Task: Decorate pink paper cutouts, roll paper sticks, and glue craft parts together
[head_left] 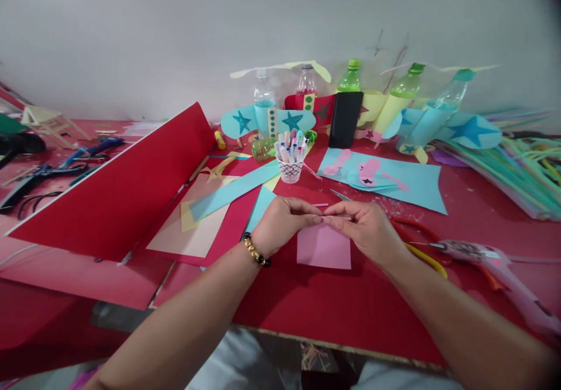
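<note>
Red surface [333, 308] under everything, busiest along back and sides. At left, red board [123, 179] standing at a slant. Against wall [175, 33], row of five bottles [264, 95] dressed in coloured paper, some with star-marked wings and paper blades on top; judged mostly finished. Ahead of bottles on right, pale blue sheet [416, 182], lying flat. Far right, pink glue gun [477, 254] at rest, untouched. At front centre, left hand [280, 220] and right hand [366, 225] almost touching, fingers [302, 206] narrowed to a pinch against thumbs, both holding far edge of pink paper [324, 249]. Near part of paper flat and square-cornered, just above or on surface: cannot tell. Far edge mostly hidden; rolled or folded, cannot tell which. Beyond paper, cup of markers [290, 172], upright. On blue sheet, pink cut-outs [369, 171], already shaped. Just past fingertips, thin pink strip [320, 205]; loose or attached, unclear. Progress, by judgement: edge work on paper only begun, most of paper left to work, gluing not yet started on this piece.
</note>
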Tool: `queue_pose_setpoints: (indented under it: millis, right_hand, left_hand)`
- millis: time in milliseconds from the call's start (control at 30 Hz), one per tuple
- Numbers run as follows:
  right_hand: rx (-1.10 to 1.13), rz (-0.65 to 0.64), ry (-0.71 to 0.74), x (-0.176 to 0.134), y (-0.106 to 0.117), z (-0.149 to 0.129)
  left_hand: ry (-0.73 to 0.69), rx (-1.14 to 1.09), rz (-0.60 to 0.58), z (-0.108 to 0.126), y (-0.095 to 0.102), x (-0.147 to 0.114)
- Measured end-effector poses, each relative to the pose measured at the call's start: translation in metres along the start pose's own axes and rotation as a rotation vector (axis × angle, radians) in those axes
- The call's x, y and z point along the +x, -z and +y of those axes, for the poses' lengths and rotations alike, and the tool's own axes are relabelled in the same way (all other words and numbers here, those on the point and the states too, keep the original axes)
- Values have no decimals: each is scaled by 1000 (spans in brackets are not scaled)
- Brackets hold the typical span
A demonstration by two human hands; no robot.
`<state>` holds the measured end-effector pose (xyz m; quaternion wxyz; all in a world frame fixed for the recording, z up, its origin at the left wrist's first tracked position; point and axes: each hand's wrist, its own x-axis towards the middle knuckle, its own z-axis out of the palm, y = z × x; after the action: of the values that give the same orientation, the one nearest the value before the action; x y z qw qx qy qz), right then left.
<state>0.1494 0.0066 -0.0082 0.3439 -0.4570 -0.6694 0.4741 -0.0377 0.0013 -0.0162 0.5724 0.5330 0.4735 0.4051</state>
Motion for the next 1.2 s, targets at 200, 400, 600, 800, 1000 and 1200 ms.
queue_pose_setpoints:
  millis: [200, 400, 600, 800, 1000, 1200]
  right_hand:
    - [-37, 24, 13, 1, 2, 0]
    - [81, 93, 16, 3, 2, 9]
    - [142, 118, 19, 3, 0, 11]
    - [144, 113, 7, 3, 0, 9]
    - [225, 113, -53, 4, 0, 9]
    - [220, 116, -48, 3, -1, 9]
  left_hand:
    - [10, 6, 9, 1, 2, 1]
    - [62, -88, 36, 0, 5, 3]
    - [101, -203, 46, 0, 4, 4]
    - [65, -127, 56, 0, 4, 3]
    - [49, -95, 34, 1, 4, 2]
    - [51, -63, 70, 1, 4, 3]
